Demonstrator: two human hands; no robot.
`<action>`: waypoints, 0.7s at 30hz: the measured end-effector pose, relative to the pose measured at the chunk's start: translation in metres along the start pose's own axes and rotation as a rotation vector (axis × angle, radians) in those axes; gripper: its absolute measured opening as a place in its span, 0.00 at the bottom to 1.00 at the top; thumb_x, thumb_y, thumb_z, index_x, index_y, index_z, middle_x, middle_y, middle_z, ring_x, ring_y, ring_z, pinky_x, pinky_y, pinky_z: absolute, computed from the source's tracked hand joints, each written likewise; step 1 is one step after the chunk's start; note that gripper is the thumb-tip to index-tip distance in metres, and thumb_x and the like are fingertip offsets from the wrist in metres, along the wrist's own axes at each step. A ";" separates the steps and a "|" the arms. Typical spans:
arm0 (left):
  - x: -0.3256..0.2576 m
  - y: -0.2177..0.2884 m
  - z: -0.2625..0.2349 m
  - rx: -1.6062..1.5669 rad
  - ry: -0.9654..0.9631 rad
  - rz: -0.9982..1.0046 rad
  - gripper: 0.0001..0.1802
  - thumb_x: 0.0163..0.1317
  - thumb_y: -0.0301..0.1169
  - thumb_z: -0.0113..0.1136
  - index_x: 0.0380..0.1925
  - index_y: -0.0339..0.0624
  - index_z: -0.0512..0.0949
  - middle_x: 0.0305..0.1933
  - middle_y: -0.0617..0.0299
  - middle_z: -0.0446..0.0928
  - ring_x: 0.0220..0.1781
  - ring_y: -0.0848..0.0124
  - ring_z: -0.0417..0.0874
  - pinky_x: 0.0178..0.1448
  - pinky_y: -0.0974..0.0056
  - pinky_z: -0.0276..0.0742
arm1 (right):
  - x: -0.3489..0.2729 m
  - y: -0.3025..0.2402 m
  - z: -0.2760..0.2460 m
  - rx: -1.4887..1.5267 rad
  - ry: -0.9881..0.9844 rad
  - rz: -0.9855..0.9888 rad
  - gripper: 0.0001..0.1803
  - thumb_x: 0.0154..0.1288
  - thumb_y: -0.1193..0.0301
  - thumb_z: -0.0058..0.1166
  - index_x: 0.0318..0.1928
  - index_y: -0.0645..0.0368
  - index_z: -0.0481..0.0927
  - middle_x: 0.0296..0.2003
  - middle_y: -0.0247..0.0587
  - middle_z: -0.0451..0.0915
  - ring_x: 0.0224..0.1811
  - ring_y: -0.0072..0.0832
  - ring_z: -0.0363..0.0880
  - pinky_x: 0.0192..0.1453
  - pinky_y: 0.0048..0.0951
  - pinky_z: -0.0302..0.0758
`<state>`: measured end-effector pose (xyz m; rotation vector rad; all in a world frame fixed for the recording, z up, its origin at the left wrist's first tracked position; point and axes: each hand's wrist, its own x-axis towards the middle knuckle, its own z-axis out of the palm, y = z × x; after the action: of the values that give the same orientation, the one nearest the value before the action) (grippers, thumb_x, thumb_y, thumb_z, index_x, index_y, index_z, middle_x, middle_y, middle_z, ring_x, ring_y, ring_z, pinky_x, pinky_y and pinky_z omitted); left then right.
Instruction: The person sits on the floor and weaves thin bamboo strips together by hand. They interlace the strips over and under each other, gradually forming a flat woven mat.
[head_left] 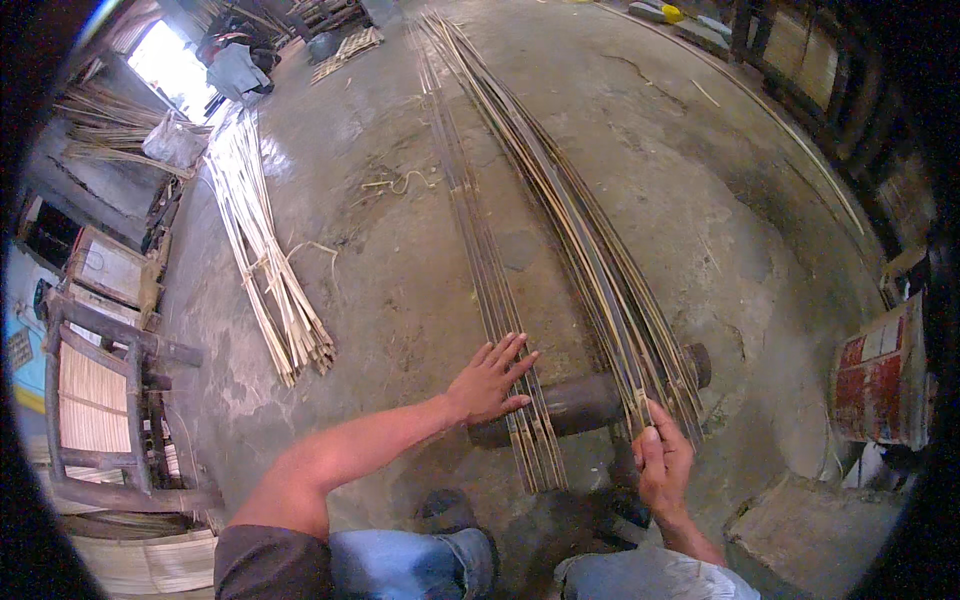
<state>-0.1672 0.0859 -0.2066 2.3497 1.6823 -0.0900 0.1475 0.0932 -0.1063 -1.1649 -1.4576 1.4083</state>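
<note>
My left hand [490, 385] lies with fingers spread over a narrow row of long dark bamboo strips [472, 235]. These strips rest across a dark rounded log [582, 402] on the floor, their near ends sticking out past it. To the right, a thicker bundle of long bamboo strips [560, 190] also crosses the log and stretches far away over the floor. My right hand [662, 462] is closed, thumb up, around the near end of a strip at that bundle's left side. How many strips it grips I cannot tell.
A tied bundle of pale bamboo strips [262, 250] lies at left on the concrete floor [390, 280]. Bamboo chair frames [100, 400] stand at the left edge. A red and white container [880, 375] is at right, near a stone block [815, 535]. A thin offcut [400, 183] lies ahead.
</note>
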 end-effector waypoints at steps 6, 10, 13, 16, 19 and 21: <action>0.002 0.004 0.006 -0.013 0.003 -0.004 0.41 0.70 0.60 0.39 0.74 0.47 0.50 0.79 0.47 0.42 0.80 0.51 0.42 0.78 0.45 0.45 | 0.002 -0.006 0.010 -0.042 -0.037 0.003 0.20 0.73 0.72 0.42 0.62 0.67 0.71 0.23 0.28 0.69 0.23 0.15 0.62 0.26 0.20 0.62; 0.005 0.002 0.002 -0.002 -0.006 -0.009 0.41 0.70 0.60 0.38 0.75 0.48 0.49 0.79 0.48 0.42 0.80 0.50 0.42 0.79 0.45 0.45 | 0.004 -0.006 0.019 0.027 -0.037 -0.039 0.20 0.74 0.71 0.41 0.62 0.67 0.70 0.23 0.27 0.67 0.23 0.13 0.61 0.26 0.19 0.61; 0.003 -0.001 0.004 -0.002 0.001 -0.007 0.41 0.70 0.60 0.38 0.75 0.48 0.49 0.79 0.48 0.42 0.80 0.50 0.42 0.79 0.45 0.45 | 0.026 0.002 0.034 0.005 -0.076 -0.049 0.21 0.75 0.72 0.42 0.64 0.67 0.68 0.24 0.26 0.66 0.23 0.13 0.60 0.25 0.19 0.60; 0.005 -0.003 0.005 -0.017 0.022 0.003 0.41 0.70 0.60 0.37 0.75 0.48 0.49 0.79 0.48 0.42 0.80 0.50 0.41 0.79 0.45 0.45 | 0.032 -0.011 0.038 0.151 -0.084 0.012 0.22 0.75 0.72 0.41 0.65 0.68 0.67 0.24 0.27 0.66 0.23 0.13 0.61 0.26 0.20 0.61; 0.009 -0.002 0.008 -0.009 0.029 0.027 0.41 0.70 0.60 0.38 0.75 0.47 0.49 0.79 0.47 0.43 0.80 0.50 0.42 0.78 0.45 0.45 | 0.017 -0.006 0.036 0.030 -0.091 -0.172 0.23 0.74 0.72 0.42 0.65 0.69 0.66 0.24 0.28 0.69 0.24 0.14 0.63 0.27 0.20 0.63; 0.004 -0.005 0.012 0.011 0.014 0.026 0.41 0.70 0.60 0.38 0.75 0.47 0.49 0.79 0.47 0.43 0.80 0.49 0.42 0.78 0.45 0.46 | 0.011 0.009 0.044 0.101 -0.086 -0.080 0.24 0.74 0.69 0.43 0.64 0.70 0.67 0.25 0.29 0.71 0.23 0.14 0.64 0.26 0.20 0.62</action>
<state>-0.1689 0.0884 -0.2198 2.3846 1.6620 -0.0783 0.1031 0.0912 -0.1191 -0.9837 -1.4577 1.4746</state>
